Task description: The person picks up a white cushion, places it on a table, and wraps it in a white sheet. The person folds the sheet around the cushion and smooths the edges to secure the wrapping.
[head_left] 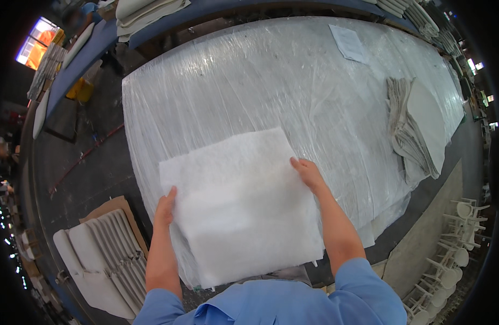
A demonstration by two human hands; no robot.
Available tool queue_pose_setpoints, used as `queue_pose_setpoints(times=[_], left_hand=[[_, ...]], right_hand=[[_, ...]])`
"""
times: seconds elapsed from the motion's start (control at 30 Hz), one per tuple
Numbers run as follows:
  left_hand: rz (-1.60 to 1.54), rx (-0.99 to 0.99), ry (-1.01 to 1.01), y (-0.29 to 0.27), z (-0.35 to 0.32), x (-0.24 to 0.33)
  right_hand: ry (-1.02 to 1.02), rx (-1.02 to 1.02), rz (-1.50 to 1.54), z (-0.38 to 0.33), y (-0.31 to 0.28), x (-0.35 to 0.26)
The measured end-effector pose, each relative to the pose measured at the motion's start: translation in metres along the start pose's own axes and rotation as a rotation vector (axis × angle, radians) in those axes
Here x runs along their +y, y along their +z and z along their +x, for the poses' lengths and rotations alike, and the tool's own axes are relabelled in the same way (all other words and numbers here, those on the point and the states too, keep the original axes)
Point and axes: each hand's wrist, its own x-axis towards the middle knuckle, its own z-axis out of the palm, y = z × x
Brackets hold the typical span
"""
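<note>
A white sheet of fluffy batting (238, 200) spreads in front of me, over the near edge of a large table wrapped in clear plastic film (217, 97). My left hand (165, 207) grips its left edge, thumb on top and fingers out of sight beneath. At the right edge my right hand (308, 172) pinches the sheet the same way. The batting's near part hangs close to my body and hides whatever lies under it.
Folded grey-beige fabric pieces (417, 124) lie on the table's right side, a white paper (348, 43) at its far side. Stacked pale cushions (106, 254) stand at lower left. White chairs (449, 276) line the lower right. A blue-topped bench (206, 19) runs behind.
</note>
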Motion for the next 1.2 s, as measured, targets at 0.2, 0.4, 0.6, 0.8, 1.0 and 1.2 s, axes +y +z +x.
queue_pose_setpoints(times=[0.2, 0.4, 0.6, 0.8, 1.0, 1.2], left_hand=[[0.301, 0.294, 0.231, 0.039, 0.009, -0.018], [0.344, 0.377, 0.244, 0.033, 0.016, -0.027], [0.36, 0.433, 0.273, 0.035, 0.016, -0.029], [0.115, 0.237, 0.107, 0.035, 0.005, -0.015], [-0.155, 0.002, -0.011, -0.017, -0.034, -0.033], [-0.085, 0.191, 0.3, 0.008, -0.028, -0.046]], right_hand=[[-0.106, 0.35, -0.297, -0.003, 0.016, 0.015], [-0.063, 0.539, -0.352, -0.001, 0.022, 0.03], [-0.004, 0.654, -0.374, 0.005, 0.029, 0.031], [-0.063, 0.37, -0.271, 0.004, -0.005, 0.046], [0.293, 0.031, 0.243, -0.054, -0.018, -0.005], [-0.09, 0.323, -0.068, -0.055, -0.001, 0.041]])
